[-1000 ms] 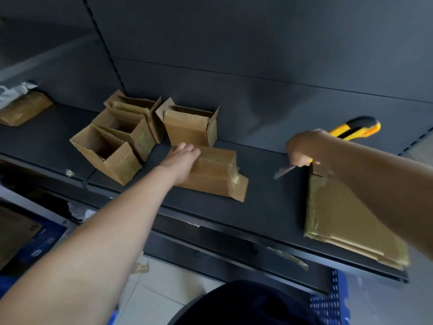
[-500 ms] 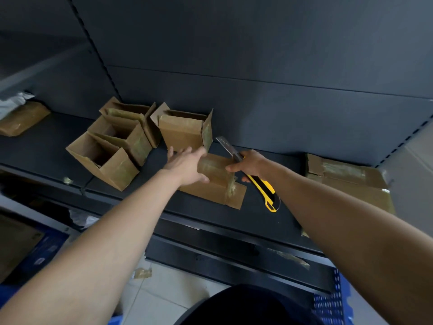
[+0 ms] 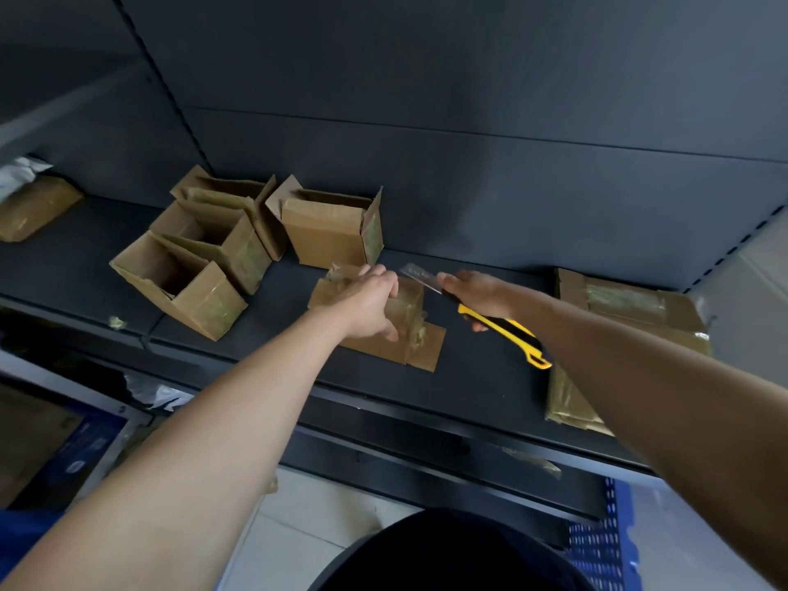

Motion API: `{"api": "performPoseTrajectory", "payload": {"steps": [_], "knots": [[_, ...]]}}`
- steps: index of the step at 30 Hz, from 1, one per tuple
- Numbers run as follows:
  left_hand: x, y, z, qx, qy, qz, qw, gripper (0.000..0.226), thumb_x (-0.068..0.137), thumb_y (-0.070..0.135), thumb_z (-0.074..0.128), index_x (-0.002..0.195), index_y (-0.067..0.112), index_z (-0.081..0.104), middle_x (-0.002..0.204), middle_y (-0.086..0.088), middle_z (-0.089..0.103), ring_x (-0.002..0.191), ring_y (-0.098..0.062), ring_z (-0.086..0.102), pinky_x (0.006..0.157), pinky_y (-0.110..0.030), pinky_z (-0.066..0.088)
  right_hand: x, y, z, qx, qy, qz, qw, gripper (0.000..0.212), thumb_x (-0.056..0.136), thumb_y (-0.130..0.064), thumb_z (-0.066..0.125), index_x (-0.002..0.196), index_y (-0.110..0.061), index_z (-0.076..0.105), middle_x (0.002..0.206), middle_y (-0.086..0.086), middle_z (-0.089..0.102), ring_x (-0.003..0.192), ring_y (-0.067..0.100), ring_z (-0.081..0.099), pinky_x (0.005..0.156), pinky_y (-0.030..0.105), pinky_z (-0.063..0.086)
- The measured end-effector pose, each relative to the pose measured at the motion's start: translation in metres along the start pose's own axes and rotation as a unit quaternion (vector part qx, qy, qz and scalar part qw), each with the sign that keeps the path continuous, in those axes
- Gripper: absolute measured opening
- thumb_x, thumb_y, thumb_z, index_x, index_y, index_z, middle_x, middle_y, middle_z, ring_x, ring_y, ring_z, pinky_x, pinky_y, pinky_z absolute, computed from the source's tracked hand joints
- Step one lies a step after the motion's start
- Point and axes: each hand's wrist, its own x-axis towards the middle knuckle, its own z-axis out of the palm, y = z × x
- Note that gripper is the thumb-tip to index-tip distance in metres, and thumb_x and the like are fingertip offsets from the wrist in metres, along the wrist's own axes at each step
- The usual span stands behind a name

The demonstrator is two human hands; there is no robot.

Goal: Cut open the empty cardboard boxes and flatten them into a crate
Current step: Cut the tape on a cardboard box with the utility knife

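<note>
Swings the right hand (image 3: 477, 292) in from over the flattened stack of brown taped cardboard (image 3: 631, 305), where a second ago it held the tool raised. Now lays the bare steel blade (image 3: 420, 277) at the far top edge of the work. Grips the yellow-and-black plastic utility knife (image 3: 507, 330) in a closed fist, handle trailing toward five o'clock.

Clamps the small brown taped cardboard box (image 3: 422, 347) with the left hand (image 3: 371, 305), no longer resting flat on it. Curls the fingers over the far edge and sets the thumb on the near face, fingertips just beside the blade. Suggests the reach is over and the slit along the tape seam comes next; calls for care with those fingertips.

Keeps that box on its side mid-way along the dark matt metal shelf (image 3: 469, 377), one flap splayed toward five o'clock, glossy wrinkled tape over dull board.

Leaves a cluster of four open-topped brown cardboard boxes (image 3: 221, 249) uncut at ten o'clock, flaps up. Leaves the flattened stack at three o'clock, partly behind the right forearm. Shows only a corner of the blue perforated plastic crate (image 3: 597, 548) at five o'clock, below the shelf.
</note>
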Motion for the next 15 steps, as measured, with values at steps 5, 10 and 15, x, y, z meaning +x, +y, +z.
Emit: {"api": "performPoseTrajectory", "payload": {"steps": [5,10,15], "knots": [[0.004,0.000,-0.005,0.002,-0.041,-0.010,0.999,0.049,0.063,0.032,0.085,0.094,0.023,0.048,0.104,0.003,0.039,0.098,-0.013,0.034,0.082,-0.034,0.038,-0.002,0.011,-0.017,-0.113,-0.026,-0.025,0.993,0.045,0.091,-0.056,0.044,0.074,-0.018,0.060,0.067,0.003,0.057,0.047,0.016,0.057,0.051,0.025,0.050],[0.004,-0.002,-0.006,-0.018,-0.058,0.012,0.998,0.048,0.061,0.028,0.086,0.085,0.024,0.045,0.096,0.005,0.040,0.094,-0.015,0.036,0.073,-0.032,0.033,-0.004,-0.002,-0.015,-0.269,-0.009,-0.058,0.961,0.038,0.093,-0.060,0.036,0.078,-0.032,0.057,0.077,-0.001,0.058,0.058,0.019,0.063,0.057,0.028,0.046],[0.001,-0.007,-0.007,-0.026,-0.072,0.009,0.997,0.048,0.059,0.027,0.087,0.086,0.024,0.047,0.093,0.010,0.039,0.094,-0.014,0.037,0.074,-0.030,0.034,-0.001,-0.014,-0.009,-0.314,-0.039,-0.091,0.944,0.041,0.095,-0.057,0.033,0.106,-0.029,0.061,0.075,-0.011,0.048,0.061,0.018,0.064,0.057,0.028,0.044]]}}
